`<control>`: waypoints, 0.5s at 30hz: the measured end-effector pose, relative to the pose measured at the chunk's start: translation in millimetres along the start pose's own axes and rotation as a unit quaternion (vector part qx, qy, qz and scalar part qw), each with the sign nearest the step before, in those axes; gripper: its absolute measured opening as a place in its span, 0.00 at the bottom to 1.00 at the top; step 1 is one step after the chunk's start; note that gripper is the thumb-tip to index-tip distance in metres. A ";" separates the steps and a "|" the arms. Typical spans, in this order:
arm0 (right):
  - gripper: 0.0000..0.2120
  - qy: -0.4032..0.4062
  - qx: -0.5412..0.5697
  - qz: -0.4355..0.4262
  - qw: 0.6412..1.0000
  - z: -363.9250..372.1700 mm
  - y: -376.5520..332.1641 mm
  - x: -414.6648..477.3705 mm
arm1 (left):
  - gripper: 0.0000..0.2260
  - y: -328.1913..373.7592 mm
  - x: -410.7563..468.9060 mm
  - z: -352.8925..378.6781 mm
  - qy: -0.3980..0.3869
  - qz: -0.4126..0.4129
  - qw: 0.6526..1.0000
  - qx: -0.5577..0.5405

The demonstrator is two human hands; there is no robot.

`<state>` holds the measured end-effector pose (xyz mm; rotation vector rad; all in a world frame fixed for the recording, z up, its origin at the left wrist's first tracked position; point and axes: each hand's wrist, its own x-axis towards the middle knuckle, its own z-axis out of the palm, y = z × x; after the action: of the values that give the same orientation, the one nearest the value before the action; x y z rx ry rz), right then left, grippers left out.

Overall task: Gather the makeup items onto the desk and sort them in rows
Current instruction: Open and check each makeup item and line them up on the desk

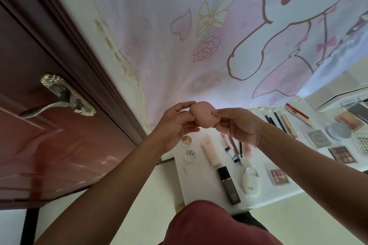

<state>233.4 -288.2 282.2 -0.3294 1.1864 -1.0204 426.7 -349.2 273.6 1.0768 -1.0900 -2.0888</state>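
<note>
Both my arms reach forward above the desk (192,187). My left hand (175,124) and right hand (238,125) pinch a peach sponge (202,116) between them, fingertips curled on its sides. Below lie a tube (211,152), pencils (277,121) and a palette (343,154). A brown door (49,155) stands left, a cartoon cloth (219,26) ahead.

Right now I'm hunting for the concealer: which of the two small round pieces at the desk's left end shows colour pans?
The farther round pot, beside the pink tube: three beige wedges show inside. The nearer white disc bears only dark lettering.
</note>
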 end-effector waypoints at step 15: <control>0.13 0.048 -0.083 -0.057 0.994 8.0 4.8 -0.8 | 0.16 -2.3 -5.9 -0.5 0.026 0.022 0.999 0.035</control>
<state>242.7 -287.2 282.5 -0.4876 1.3569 -1.0471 430.0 -343.8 273.9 1.1241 -1.1599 -1.9905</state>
